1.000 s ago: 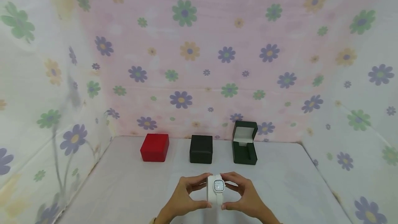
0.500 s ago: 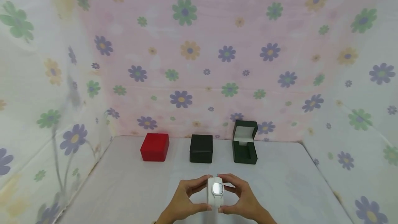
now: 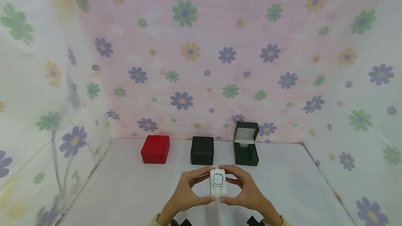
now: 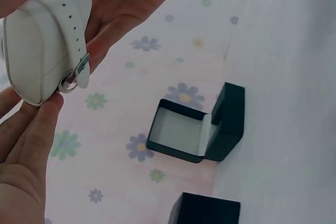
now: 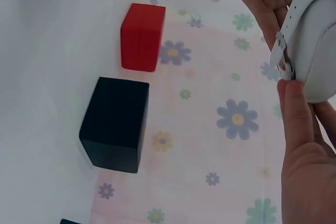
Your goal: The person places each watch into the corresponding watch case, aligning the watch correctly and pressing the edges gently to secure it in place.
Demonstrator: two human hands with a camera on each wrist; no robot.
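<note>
Between both hands is a white wristwatch [image 3: 218, 179], its strap wrapped around a white cushion [image 4: 27, 56] and its square dial facing up in the head view. My left hand [image 3: 187, 190] grips the cushion's left side with thumb below and fingers above. From the other side my right hand [image 3: 246, 190] holds it in a matching way. The strap's holes and metal buckle [image 4: 82, 64] show in the left wrist view; the same buckled strap [image 5: 299, 9] appears in the right wrist view. Hands and watch are held up in front of the boxes.
At the back of the white table [image 3: 125, 187] stand a closed red box [image 3: 155, 149], a closed black box [image 3: 202, 150] and an open dark green box [image 3: 246, 153] with a pale lid lining. Flowered cloth [image 3: 201, 62] hangs behind and along both sides.
Both hands have raised the watch and its cushion slightly away from me. The dial has turned to face the head camera more squarely, and its glare is gone. The boxes stay put.
</note>
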